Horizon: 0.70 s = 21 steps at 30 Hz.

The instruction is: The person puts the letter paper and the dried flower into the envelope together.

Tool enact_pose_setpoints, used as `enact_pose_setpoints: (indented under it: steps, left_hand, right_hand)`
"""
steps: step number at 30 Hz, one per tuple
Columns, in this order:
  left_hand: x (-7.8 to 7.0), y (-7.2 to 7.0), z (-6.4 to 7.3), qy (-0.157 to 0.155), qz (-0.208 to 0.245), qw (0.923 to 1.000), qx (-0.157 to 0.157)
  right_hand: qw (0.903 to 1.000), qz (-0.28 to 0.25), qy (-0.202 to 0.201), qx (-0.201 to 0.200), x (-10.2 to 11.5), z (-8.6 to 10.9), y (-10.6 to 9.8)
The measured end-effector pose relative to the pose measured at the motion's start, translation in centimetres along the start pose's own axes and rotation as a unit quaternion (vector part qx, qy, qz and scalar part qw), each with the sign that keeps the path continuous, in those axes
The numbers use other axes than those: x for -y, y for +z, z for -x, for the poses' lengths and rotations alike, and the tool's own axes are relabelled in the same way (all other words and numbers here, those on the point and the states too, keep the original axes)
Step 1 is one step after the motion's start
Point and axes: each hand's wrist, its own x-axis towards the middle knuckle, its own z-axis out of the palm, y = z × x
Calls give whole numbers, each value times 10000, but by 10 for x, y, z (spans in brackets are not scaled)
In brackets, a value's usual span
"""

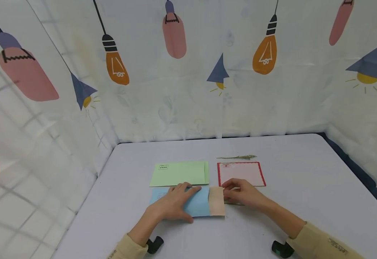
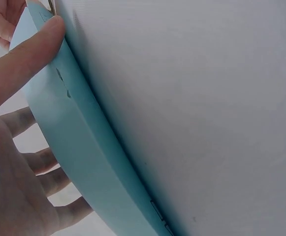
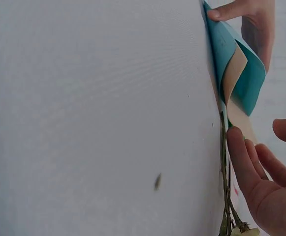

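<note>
A light blue envelope [image 1: 199,205] lies in front of me, with a beige paper end [image 1: 216,201] showing at its right mouth. My left hand [image 1: 176,201] spans it and grips it, thumb on the near edge and fingers at the far edge. In the right wrist view the envelope's mouth [image 3: 238,73] bulges apart, beige showing inside. My right hand [image 1: 241,194] is at the beige end, a fingertip at or very near it, thumb held apart. Beside these fingers run thin stems [image 3: 226,184] with a pale flower [image 3: 245,230], mostly hidden by my hand in the head view.
Behind the blue envelope lies a green envelope [image 1: 178,174]. A pink card with a red border [image 1: 241,172] is at its right, partly covered by my right hand. A thin green sprig [image 1: 240,157] lies beyond the card. All rest on a white-covered table [image 1: 120,205].
</note>
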Motion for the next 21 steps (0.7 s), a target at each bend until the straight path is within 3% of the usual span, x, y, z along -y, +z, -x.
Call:
enact_pose_setpoints:
  steps: [10,21]
  left_hand:
    - [-1,-1,-1,-8,-36,10000,56]
    - [0,1,-3,-22,-70,9999,77]
  right_hand:
    - [9999,61,-29,142,0,-5,6]
    - [9991,-280,-19,323,1,-9,12]
